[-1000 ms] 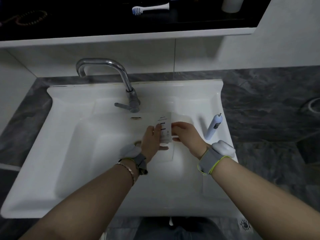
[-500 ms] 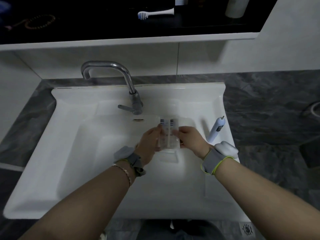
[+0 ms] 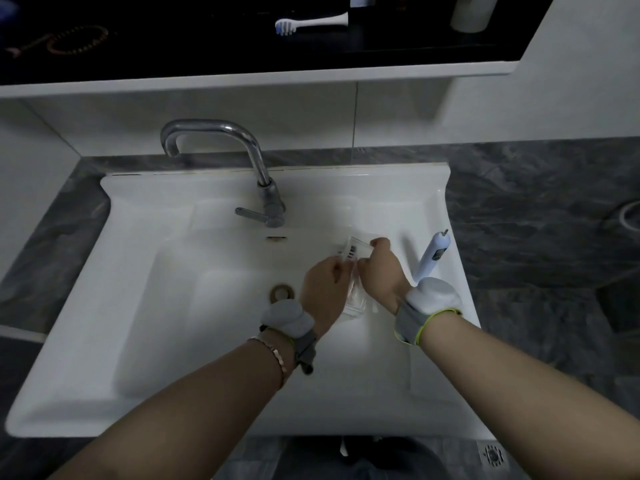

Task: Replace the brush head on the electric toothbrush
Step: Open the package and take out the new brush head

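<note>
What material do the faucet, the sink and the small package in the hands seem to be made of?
Faucet: most likely metal with a polished chrome finish, as it shows bright mirror-like highlights.
Sink: glossy white, probably ceramic; smooth, with soft reflections.
Package, held by the left hand and right hand: thin clear plastic, since the sink shows through it.

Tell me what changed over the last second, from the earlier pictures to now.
Both hands, left hand and right hand, kept hold of the clear brush-head package and shifted it rightward over the sink. The right hand's fingers now pinch its top edge, apparently pulling it open. Unchanged: the toothbrush handle on the sink's right rim, the old brush head on the shelf, and the faucet.
</note>
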Motion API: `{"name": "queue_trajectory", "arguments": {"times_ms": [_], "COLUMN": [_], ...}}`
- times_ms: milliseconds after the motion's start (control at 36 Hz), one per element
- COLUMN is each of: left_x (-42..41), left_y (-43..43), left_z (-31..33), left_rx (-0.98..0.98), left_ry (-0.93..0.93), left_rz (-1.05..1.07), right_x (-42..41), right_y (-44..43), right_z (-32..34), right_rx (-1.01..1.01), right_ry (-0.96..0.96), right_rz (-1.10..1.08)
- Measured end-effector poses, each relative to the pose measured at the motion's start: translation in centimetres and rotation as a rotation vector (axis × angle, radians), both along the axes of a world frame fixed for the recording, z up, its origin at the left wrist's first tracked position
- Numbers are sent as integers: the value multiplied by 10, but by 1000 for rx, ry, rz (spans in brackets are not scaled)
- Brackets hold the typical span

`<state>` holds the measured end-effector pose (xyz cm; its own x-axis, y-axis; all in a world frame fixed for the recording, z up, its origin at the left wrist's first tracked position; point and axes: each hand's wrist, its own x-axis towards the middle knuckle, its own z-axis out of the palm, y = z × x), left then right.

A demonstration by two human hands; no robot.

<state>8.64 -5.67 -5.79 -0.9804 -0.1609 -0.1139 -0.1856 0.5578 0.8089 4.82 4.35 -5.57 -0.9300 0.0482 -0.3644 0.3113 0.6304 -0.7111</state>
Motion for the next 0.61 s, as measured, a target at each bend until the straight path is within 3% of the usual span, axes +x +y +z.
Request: {"name": "queue_trajectory", "arguments": {"times_ms": [83,139,222,278,361,611], "left_x": [0,-3,-12,-15,-16,-16], "left_y": [3,-1,-14,-20,-22,-27], "left_z": [-1,-1,-4,-5,-5,-12], "left_rx": [11,112,349,572,728,857], "left_ry": [-52,-92,-157,-234,-303,-339], "left_rz": [34,134,348,404,367,292], "right_x": [2,-1,-3,-2,1,2], "right_y": [-1,2,11,15,12,14], "right_z": [-6,-7,1,2,3,3], "right_rx": [-38,-189,-564,-652,-636,-551], "right_ry": [-1,-33,-196,-330,-354,-264], "right_rz": [51,-19,-266,-237,-119,-5]}}
